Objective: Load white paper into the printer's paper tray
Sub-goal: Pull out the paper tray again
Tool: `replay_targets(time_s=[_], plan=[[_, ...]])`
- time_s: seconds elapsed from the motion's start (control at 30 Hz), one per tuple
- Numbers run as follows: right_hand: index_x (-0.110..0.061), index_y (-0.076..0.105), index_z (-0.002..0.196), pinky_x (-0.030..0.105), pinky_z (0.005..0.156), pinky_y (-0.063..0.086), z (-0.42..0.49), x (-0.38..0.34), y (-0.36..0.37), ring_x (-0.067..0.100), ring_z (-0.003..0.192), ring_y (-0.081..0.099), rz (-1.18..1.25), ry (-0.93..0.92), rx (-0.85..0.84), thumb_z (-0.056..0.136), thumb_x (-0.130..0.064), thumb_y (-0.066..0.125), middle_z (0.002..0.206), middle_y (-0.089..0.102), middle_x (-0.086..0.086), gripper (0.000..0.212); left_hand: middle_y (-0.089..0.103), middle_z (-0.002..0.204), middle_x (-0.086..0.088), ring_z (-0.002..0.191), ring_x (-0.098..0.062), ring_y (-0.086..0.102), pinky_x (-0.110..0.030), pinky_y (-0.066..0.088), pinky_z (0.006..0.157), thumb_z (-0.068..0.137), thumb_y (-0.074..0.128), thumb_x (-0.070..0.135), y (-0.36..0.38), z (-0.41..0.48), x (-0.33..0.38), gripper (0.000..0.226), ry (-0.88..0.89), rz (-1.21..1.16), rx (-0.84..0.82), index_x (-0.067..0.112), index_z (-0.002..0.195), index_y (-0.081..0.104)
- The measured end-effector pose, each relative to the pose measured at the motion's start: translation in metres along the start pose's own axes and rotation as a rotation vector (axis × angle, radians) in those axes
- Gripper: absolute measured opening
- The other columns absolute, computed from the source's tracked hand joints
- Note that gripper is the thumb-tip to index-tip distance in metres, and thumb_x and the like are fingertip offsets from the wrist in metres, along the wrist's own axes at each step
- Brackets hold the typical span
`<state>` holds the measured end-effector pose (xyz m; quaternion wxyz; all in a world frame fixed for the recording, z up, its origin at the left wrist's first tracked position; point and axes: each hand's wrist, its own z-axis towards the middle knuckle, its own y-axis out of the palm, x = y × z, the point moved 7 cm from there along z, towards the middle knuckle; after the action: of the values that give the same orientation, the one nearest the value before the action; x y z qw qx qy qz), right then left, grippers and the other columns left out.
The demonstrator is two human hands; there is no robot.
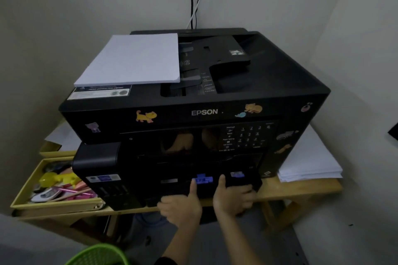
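Both hands, left (183, 204) and right (231, 197), have fingers curled around the printer's (269, 84) paper tray (243, 178); white paper (133, 60) lies on top.

A single wide-angle head camera looks forward and steeply down, standing close before the black Epson printer (193, 97), which fills the centre of the frame. The wooden table's (301, 189) front edge crosses the lower third, pale corner walls bend at the top, and both forearms enter from the bottom edge.
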<state>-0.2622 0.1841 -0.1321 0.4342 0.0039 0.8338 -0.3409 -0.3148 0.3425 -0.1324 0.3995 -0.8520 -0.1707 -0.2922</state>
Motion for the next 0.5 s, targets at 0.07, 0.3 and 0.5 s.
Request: replay_targets(time_s=[0.07,0.3,0.5], plan=[[-0.004,0.043,0.136,0.048,0.099,0.042,-0.006,-0.015,-0.003,0.039,0.123,0.037,-0.243,-0.331,0.115,0.078,-0.036,0.073,0.141,0.036,0.022,0.072,0.030,0.142,-0.021,0.130,-0.037,0.034,-0.045,0.030,0.110,0.081,0.060,0.058,-0.007,-0.004,0.012,0.089,0.285,0.312,0.113,0.000,0.139,0.028],[-0.016,0.075,0.091,0.047,0.102,0.039,-0.002,-0.025,0.028,0.024,0.099,0.068,-0.690,-0.807,0.046,0.084,-0.042,0.033,0.095,0.073,0.002,0.050,0.036,0.151,-0.009,0.143,-0.025,0.027,-0.039,0.014,0.120,0.095,0.027,0.057,0.024,0.006,0.037,0.069,0.778,0.765,-0.034,0.010,0.146,0.030],[-0.017,0.067,0.116,0.046,0.112,0.008,0.017,-0.019,0.038,0.023,0.124,0.055,-0.789,-0.880,-0.096,0.091,-0.057,0.010,0.119,0.068,0.002,0.074,0.028,0.155,-0.004,0.145,-0.024,0.019,-0.039,0.005,0.123,0.093,0.017,0.065,0.030,0.025,0.035,0.074,0.779,0.949,-0.144,0.019,0.151,0.020]])
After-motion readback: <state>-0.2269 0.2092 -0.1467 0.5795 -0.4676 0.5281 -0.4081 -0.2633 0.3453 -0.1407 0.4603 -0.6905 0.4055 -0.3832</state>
